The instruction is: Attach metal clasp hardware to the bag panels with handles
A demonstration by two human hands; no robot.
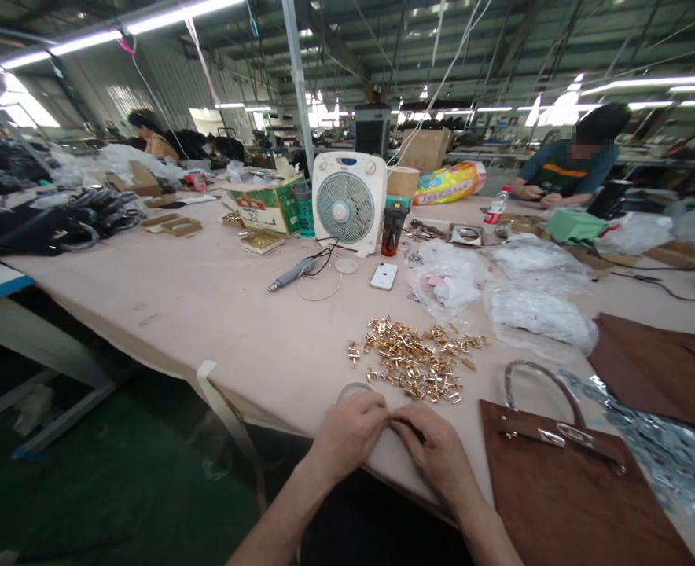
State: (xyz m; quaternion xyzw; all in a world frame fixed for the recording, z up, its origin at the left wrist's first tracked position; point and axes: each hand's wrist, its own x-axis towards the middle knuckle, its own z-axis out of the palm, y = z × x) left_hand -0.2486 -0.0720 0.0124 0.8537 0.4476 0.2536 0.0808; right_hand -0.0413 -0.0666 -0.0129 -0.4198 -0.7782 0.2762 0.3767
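Note:
At the table's near edge my left hand (353, 431) and my right hand (433, 450) meet, fingertips pinched together. Whatever lies between the fingers is too small or hidden to name. Just behind my left hand sits a small round clear dish (354, 389), partly covered by it. Beyond both hands spreads a pile of small gold metal fittings (412, 358). To the right of my right hand a brown handbag (565, 479) lies flat, with a wrapped handle (545, 377) and metal clasps on its strap.
A grey electric screwdriver (292, 275), a white phone (384, 275) and a box fan (349, 203) stand or lie farther back. Plastic bags (536, 314) and another brown leather piece (660, 369) occupy the right. Across the table works another person (577, 165). A pale strap (229, 417) hangs over the front edge.

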